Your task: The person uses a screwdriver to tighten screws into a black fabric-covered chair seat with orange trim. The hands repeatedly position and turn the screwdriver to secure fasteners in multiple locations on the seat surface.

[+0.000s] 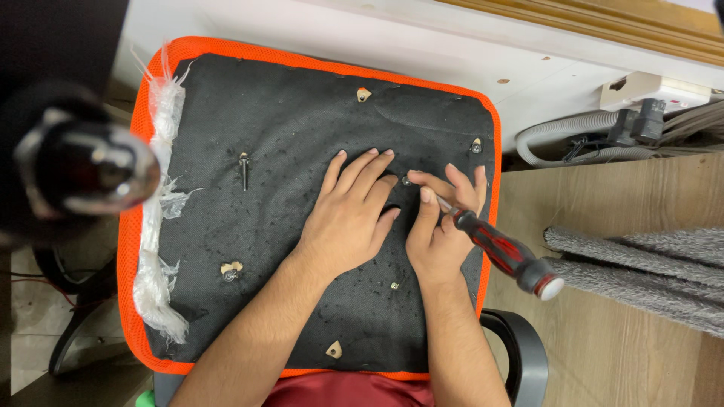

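**Fingertips crowd the screw head – slip risk**

Fingertips [413, 179] of the right hand [441, 226] pinch round a small silver screw [406, 181] sitting in the black fabric underside of an orange-mesh-edged chair seat [302, 128]. The same hand is closed on a screwdriver w/ red-and-black handle and white end cap [505, 252]: thumb and forefinger guide the shaft near the tip, and the handle trails out to the right past the seat edge, unsupported by the palm. Left hand [351, 211] lies flat, fingers open and together, holding nothing, pressing the fabric just beside the screw, fingertips touching or nearly touching the right hand's.

Risks, as I judge them:
- Grip is far fwd on the shaft, so the heavy handle could lever the tip off the screw head; a slip would drive the tip into the left fingers, which are v. close.
- Screw looks barely started; if tilted it could cross-thread or drop and roll off the fabric.
- Fabric could bunch under the left palm and hide the hole.

Pose: both forearms come in from the bottom edge, right wrist bent inward, left wrist straight. A second bolt [243, 170] stands upright well apart to the left, near a torn clear plastic strip [162, 218].
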